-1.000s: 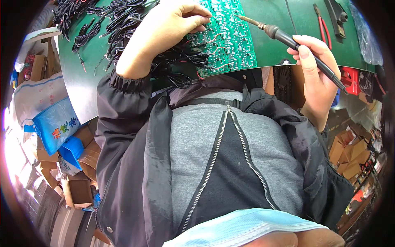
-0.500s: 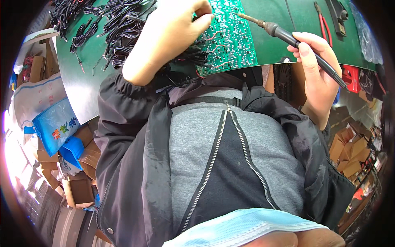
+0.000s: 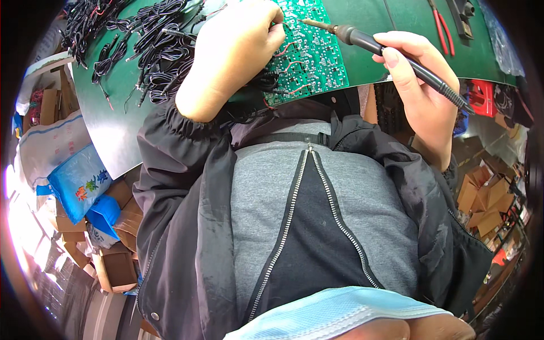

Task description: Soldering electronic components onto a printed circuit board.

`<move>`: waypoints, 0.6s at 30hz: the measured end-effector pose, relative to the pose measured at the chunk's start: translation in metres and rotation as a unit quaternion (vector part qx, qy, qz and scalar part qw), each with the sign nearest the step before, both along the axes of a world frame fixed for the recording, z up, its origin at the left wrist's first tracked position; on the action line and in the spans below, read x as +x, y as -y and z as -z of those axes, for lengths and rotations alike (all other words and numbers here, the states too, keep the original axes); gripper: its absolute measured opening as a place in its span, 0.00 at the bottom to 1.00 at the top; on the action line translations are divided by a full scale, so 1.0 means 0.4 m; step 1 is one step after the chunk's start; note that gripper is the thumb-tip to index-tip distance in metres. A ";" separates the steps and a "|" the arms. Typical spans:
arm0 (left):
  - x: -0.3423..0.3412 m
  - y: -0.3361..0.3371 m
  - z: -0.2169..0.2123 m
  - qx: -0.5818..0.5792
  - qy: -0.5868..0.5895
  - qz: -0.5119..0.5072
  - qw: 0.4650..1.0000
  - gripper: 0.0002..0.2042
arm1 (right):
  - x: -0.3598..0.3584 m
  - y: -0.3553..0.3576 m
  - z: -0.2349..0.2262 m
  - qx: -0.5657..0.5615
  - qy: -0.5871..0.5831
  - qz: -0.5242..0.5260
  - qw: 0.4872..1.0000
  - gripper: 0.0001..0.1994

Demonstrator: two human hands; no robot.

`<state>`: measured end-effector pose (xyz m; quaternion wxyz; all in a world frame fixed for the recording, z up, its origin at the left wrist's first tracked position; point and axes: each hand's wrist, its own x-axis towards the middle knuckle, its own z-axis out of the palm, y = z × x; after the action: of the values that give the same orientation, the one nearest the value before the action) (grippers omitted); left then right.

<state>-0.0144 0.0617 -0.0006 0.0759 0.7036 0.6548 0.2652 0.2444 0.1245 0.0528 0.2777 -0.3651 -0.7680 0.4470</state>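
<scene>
- Left hand (image 3: 235, 54) rests curled on the green circuit board (image 3: 309, 54), fingers bent down at its left edge. It seems to pin a wire against the board; what exactly sits under the fingertips is hidden, so I cannot tell.
- Right hand (image 3: 422, 90) is closed in a pen grip round the black handle of the soldering iron (image 3: 391, 54). Thumb and forefinger sit near the front of the handle; the cord end runs off to the right.
- The iron's metal tip lies over the upper part of the board, just beside the left fingers. Contact with a joint cannot be confirmed.
- The board lies at the near edge of the green work mat (image 3: 113, 113), right in front of the body, solder side up.
- Done, as far as visible: several red and black leads already run across the board face and look attached.
- Left, by my judgement: a large pile of black wire bundles (image 3: 141, 45) lies on the mat just left of the left hand, so much wiring appears to remain.
- Red-handled pliers (image 3: 441, 25) lie untouched on the mat, well apart from both hands.
</scene>
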 end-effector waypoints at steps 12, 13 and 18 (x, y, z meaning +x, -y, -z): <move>0.020 -0.006 0.014 -0.010 -0.019 -0.025 0.999 0.05 | -0.019 0.006 0.011 0.035 -0.009 -0.032 0.999 0.09; 0.019 -0.005 0.015 -0.024 -0.020 -0.028 0.999 0.05 | -0.020 0.002 0.012 0.035 -0.005 -0.044 0.998 0.09; 0.015 -0.005 0.046 0.040 -0.061 -0.007 0.997 0.06 | -0.030 0.006 0.004 0.038 0.005 -0.052 0.998 0.08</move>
<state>-0.0082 0.0638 -0.0189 0.0058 0.7165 0.6519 0.2482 0.2325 0.1221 0.0513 0.2637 -0.3163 -0.8039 0.4291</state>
